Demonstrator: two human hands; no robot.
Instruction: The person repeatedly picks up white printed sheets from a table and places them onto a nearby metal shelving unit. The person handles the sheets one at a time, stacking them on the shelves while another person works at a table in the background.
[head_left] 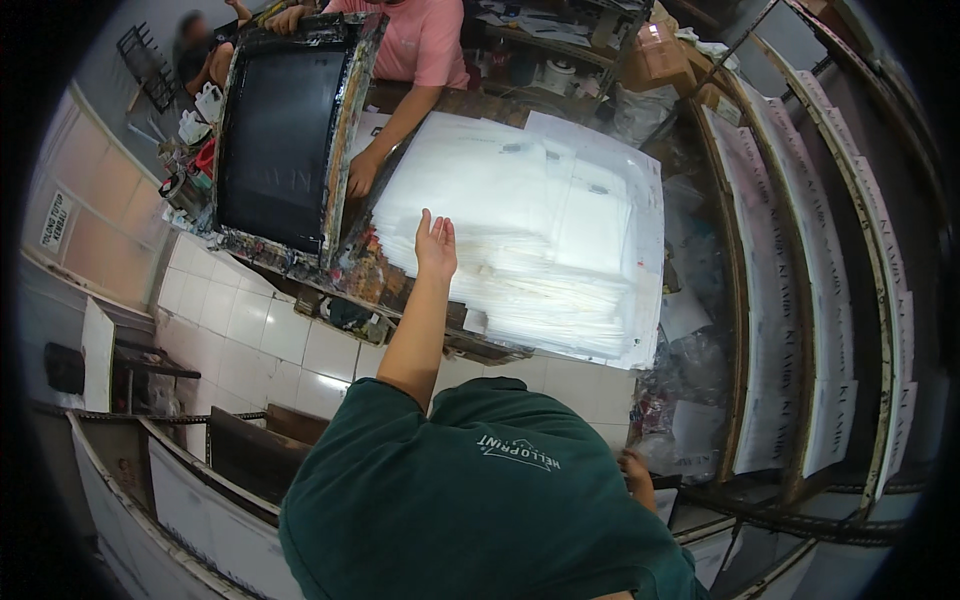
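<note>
My left hand [436, 240] reaches forward, palm up with its fingers stretched out, and holds nothing. It hovers at the left edge of a tall stack of thin white sheets or bags [530, 240] on the work table. Low at the right, by my side, part of my right hand [636, 468] shows near the rack; its fingers are too small and hidden to read. Left of the stack stands a raised dark printing screen [280, 135] in a worn frame. A co-worker in a pink shirt [425, 45] has one hand on the frame's top and the other hand [365, 172] beside the screen.
Drying racks [745, 300] with printed white sheets curve along the right. More rack shelves [215, 490] lie behind me at lower left. A cardboard box [660, 55] sits at the back right. Another person [195, 55] is at the far left. White floor tiles [250, 320] show below the table.
</note>
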